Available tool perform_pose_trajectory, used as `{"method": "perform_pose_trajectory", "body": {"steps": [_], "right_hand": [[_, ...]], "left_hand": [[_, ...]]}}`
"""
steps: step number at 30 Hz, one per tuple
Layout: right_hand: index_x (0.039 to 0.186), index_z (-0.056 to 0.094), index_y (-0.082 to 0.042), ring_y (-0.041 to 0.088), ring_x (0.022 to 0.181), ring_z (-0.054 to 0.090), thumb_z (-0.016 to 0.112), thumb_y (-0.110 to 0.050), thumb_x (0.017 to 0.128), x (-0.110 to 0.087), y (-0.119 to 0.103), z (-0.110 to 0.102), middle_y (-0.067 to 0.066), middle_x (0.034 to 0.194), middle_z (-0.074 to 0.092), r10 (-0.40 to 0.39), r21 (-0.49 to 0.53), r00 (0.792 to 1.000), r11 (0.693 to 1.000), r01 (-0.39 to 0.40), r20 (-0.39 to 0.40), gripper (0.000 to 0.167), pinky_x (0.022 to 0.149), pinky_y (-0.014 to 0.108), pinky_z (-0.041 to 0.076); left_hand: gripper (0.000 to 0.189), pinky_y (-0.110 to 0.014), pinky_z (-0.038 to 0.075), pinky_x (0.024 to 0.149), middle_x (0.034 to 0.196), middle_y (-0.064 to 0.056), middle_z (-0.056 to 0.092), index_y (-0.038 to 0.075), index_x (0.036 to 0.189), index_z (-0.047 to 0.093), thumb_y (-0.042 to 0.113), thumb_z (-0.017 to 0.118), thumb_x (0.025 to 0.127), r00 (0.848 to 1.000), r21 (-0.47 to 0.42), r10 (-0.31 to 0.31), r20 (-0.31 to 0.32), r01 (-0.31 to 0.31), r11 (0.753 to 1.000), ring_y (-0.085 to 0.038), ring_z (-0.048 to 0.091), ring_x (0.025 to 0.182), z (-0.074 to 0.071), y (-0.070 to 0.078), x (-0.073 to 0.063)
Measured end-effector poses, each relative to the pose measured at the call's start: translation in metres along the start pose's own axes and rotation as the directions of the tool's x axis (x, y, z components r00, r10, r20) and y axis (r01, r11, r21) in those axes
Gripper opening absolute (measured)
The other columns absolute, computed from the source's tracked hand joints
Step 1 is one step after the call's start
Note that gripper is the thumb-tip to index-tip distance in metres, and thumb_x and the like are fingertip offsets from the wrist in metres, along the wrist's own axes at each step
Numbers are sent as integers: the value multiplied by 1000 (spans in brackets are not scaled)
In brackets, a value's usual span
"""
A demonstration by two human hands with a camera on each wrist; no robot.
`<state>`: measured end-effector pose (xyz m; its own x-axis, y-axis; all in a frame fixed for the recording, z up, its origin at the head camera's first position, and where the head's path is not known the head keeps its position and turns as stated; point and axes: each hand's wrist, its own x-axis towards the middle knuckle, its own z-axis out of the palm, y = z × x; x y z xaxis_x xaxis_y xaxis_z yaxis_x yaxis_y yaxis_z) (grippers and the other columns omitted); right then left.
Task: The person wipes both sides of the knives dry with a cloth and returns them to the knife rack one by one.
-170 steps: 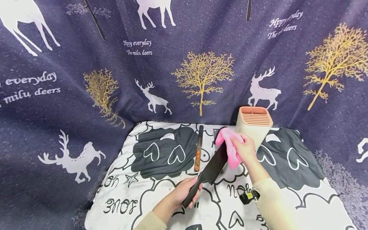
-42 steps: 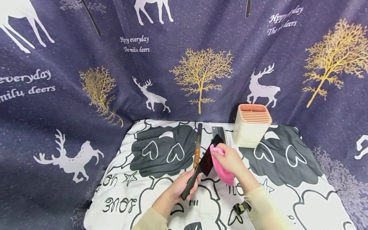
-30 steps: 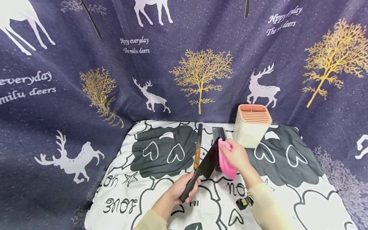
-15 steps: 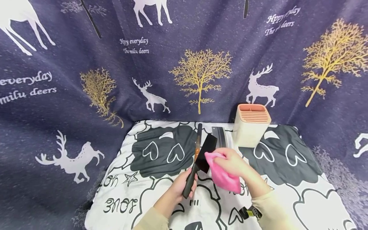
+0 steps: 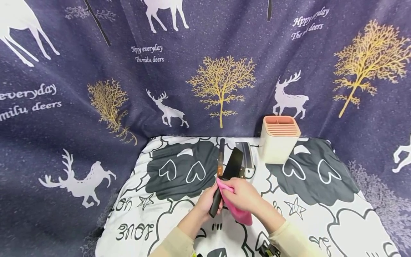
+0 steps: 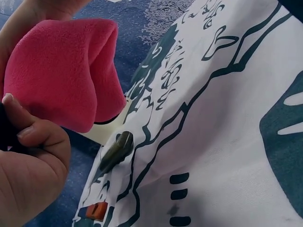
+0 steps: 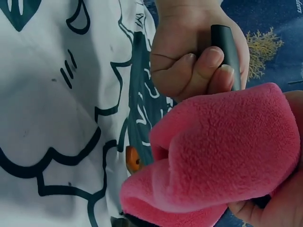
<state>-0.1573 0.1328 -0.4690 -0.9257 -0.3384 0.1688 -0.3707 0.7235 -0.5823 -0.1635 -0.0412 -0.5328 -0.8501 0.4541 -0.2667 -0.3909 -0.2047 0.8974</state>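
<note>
My left hand (image 5: 205, 201) grips the black handle (image 7: 226, 52) of a kitchen knife, its wide black blade (image 5: 235, 162) tilted up and away from me. In my right hand (image 5: 245, 194) is a pink cloth (image 5: 239, 213), pinched against the knife where blade meets handle. The cloth hangs in folds below the fingers and fills much of the right wrist view. From the left wrist, the cloth (image 6: 57, 71) covers most of the right hand, and the blade is hidden. Curled fingers of the left hand (image 7: 189, 56) show round the handle in the right wrist view.
Behind the held knife, a narrow knife (image 5: 221, 153) with a wooden handle lies on the patterned cloth-covered table (image 5: 135, 214). Beside it lies a cleaver (image 5: 248, 155), partly covered by the held blade. A cream knife block (image 5: 277, 148) with an orange slotted top stands at back right.
My right hand and the pink cloth have moved down from near the blade's tip to the handle end. The left hand keeps its grip, and the knife now points more steeply away.
</note>
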Motion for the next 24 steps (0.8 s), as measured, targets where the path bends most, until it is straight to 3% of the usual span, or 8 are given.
{"method": "perform_pose_trajectory", "body": {"steps": [4,8,13,20,24], "right_hand": [[103,79,-30,7,66,50,64,-26,92,-2,-2,-2,-12,73,57,-20,-39,998,999,22,58,19,58,23,43],[91,77,-26,6,65,50,63,-24,91,-2,-5,-5,-12,72,56,-90,-60,991,994,96,95,13,58,24,44],[72,66,-31,3,68,50,63,-24,94,-5,-8,-5,-16,73,55,-170,-61,976,982,180,139,24,60,22,46],[70,62,-32,-1,66,46,64,-24,93,-10,-13,-6,-15,72,50,-264,-59,948,959,278,178,24,58,19,43],[70,60,-33,0,68,47,63,-24,94,-8,-15,-9,-16,73,50,-266,-44,941,959,280,208,26,61,19,43]], "left_hand": [[48,-16,44,37,54,4,54,15,99,62,42,25,113,1000,-19,-3,-24,3,1000,-3,52,42,2,-3,2],[47,-17,43,37,58,4,56,15,96,63,41,28,112,998,-38,8,-57,-10,999,-4,51,43,2,-5,4],[45,-18,42,40,67,5,63,15,98,63,37,26,112,997,-55,20,-72,-24,998,-5,51,45,3,-3,10],[48,-20,50,58,80,5,64,9,106,59,46,29,110,999,-107,-10,-40,6,994,-6,62,68,3,3,15],[42,-17,48,62,78,8,60,14,97,56,44,30,110,998,-159,-26,-52,18,987,-3,58,68,4,5,18]]}}
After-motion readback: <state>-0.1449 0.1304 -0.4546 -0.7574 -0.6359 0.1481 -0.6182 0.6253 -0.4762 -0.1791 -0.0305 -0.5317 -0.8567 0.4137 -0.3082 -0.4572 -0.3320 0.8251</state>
